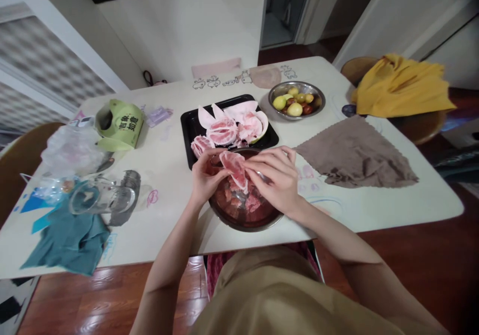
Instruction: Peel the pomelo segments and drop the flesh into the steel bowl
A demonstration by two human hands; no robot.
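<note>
In the head view, I have both hands closed on one pomelo segment (235,168): the left hand (205,175) pinches its far-left end and the right hand (279,175) its near-right side. I hold it over the dark bowl (243,224), at the middle of the tabletop's (374,210) near edge, with the black tray (187,125) just beyond. I judge that peeling the membrane is the step in hand, and the next move calls for a firm pinch on the skin. The segment's long axis slants from far-left to near-right, with the tip pointing down into the bowl.

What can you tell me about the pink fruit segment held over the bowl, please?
The pink fruit segment is a pale pink, wedge-shaped piece of pulpy citrus flesh. It hangs tilted, pinched between the left hand and right hand, just above the dark round bowl of similar pieces at the near edge of the table.
</note>
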